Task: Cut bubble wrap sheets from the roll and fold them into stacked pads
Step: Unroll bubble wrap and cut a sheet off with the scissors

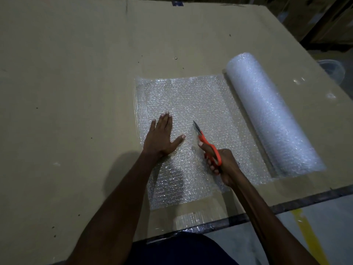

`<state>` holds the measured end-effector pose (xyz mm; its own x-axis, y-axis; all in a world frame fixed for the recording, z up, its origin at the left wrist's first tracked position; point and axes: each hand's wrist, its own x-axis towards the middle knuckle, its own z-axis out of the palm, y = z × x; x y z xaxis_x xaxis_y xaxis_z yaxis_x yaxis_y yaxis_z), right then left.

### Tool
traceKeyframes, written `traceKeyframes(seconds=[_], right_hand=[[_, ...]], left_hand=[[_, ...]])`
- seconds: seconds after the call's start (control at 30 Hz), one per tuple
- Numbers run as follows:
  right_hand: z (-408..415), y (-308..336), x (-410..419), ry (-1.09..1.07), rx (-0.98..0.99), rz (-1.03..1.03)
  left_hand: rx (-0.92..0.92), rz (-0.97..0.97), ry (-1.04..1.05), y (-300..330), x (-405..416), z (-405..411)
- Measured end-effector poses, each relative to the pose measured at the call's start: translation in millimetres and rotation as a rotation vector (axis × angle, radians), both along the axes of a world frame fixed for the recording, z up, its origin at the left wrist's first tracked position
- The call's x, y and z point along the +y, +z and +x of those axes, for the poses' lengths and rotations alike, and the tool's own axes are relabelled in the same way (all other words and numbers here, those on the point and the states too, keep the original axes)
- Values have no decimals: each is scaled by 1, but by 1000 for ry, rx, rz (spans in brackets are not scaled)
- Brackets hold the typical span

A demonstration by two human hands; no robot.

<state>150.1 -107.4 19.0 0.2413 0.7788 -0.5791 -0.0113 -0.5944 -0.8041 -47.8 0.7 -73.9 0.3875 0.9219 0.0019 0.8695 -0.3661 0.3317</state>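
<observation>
A roll of bubble wrap (271,113) lies on the right of the cardboard-covered table (76,73). Its unrolled sheet (191,96) spreads flat to the left of the roll. My left hand (162,136) presses flat on the sheet with straight fingers, near the sheet's left edge. My right hand (223,165) grips orange-handled scissors (207,146), whose blades point away from me over the middle of the sheet. The blades look nearly closed. A smaller piece of bubble wrap (193,219) lies at the near table edge.
The table's near edge (286,205) has a dark border, with grey floor and a yellow line (309,240) beyond it. A clear plastic container (334,71) sits past the table's right side. Wide bare cardboard extends left and far.
</observation>
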Motion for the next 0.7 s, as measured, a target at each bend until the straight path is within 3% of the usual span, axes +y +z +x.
traceKeyframes(seconds=[0.7], right_hand=[[-1, -9, 19, -6, 31, -3]], left_hand=[[4, -12, 3, -2, -2, -1]])
